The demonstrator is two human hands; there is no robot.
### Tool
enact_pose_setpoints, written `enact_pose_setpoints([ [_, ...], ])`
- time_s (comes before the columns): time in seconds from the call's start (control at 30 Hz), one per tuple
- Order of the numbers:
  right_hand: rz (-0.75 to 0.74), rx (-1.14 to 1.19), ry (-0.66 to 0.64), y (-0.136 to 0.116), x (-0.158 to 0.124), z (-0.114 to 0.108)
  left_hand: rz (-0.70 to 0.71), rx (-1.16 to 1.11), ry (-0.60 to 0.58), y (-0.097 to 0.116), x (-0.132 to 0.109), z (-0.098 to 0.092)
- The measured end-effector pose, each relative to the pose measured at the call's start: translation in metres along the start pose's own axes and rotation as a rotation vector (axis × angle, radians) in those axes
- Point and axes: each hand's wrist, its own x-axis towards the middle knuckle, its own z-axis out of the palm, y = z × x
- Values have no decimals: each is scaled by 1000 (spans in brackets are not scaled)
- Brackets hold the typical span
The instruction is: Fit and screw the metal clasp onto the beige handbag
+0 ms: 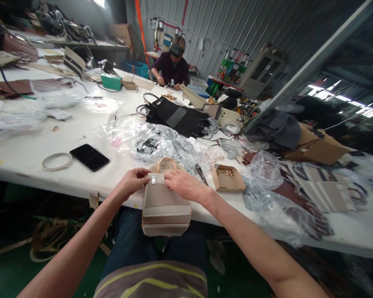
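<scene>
A small beige handbag (166,198) rests at the table's front edge, its lower end jutting out over my lap. Near its upper edge sits a small metal plate (153,179) with dark holes. Its tan handle (167,162) stands up behind. My left hand (136,180) is closed, thumb and fingers pinching the bag's upper left corner. Across the upper right edge, my right hand (182,182) is closed with curled fingers on the bag; its fingertips are partly hidden.
Left of the bag lie a black phone (90,157) and a roll of tape (57,161). To the right are pliers (201,174) and a cardboard box (228,179) with small brass-coloured parts. Plastic bags (155,140) and black bags (180,116) lie beyond. A person (172,64) sits opposite.
</scene>
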Motion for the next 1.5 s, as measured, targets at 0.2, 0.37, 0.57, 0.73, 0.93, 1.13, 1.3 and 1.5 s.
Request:
enact_pose_setpoints([
  [0.2,132,108,148,-5,-27,17,59,238,82,12,-5,-1],
  [0.37,633,515,651,8,-61,20,379,480,260,41,-10,20],
  [0.57,697,732,636,9,-75,22,520,648,-49,49,-18,94],
  [0.73,506,607,466,5,-72,13,484,729,-2,36,-6,110],
  [0.93,356,353,233,19,-60,16,480,784,-49,40,9,99],
  [1.13,380,330,223,26,-53,27,482,845,-132,46,17,95],
  [1.3,361,320,254,26,-54,40,504,800,-149,44,25,95],
  [1.5,349,452,318,33,-57,43,510,799,-173,42,29,94],
])
